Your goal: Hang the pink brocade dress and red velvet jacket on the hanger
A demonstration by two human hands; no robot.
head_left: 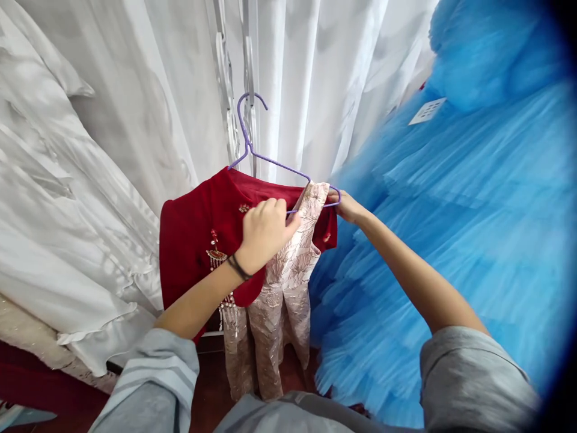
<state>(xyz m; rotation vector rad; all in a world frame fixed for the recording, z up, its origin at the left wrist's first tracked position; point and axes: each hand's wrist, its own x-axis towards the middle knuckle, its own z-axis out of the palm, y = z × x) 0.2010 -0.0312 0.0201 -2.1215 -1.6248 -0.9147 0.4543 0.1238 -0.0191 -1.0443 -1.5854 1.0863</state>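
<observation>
A purple clothes hanger (pixel 279 163) stands upright in front of me, its hook at the top. A pale pink brocade dress (pixel 293 264) hangs with one strap over the hanger's right arm. Behind and to the left of the dress spreads a red jacket (pixel 189 246) with a beaded tassel ornament. My left hand (pixel 268 233) is closed on the red jacket near its neckline, thumb pointing toward the dress; its fingertips are hidden. At the hanger's right end, my right hand (pixel 347 207) is closed, with its fingers partly hidden behind the strap and hanger.
A large blue tulle gown (pixel 460 240) fills the right side, bearing a white tag (pixel 427 111). White gowns (pixel 67 198) hang on the left. White curtains (pixel 315 72) and a white metal rack (pixel 225 78) are behind the hanger.
</observation>
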